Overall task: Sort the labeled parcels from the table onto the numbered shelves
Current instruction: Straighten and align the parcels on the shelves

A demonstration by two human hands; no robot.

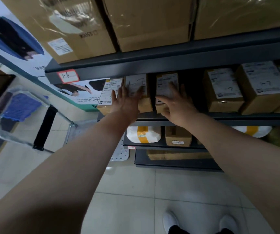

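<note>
Fingers of the left hand [127, 102] lie straight and spread, flat against the face of an upright parcel marked 1-7 [136, 85]. Those of the right hand [175, 103] are likewise apart, pressed on the neighbouring parcel [167, 81]. Neither hand grips. Both parcels stand on the shelf [237, 115] below and right of the red-edged tag 1-6 [67, 76]. The step looks like seating them: push evenly with flat palms, keep labels outward and boxes upright, and avoid toppling the leftmost parcel [109, 92] nearest the tag.
</note>
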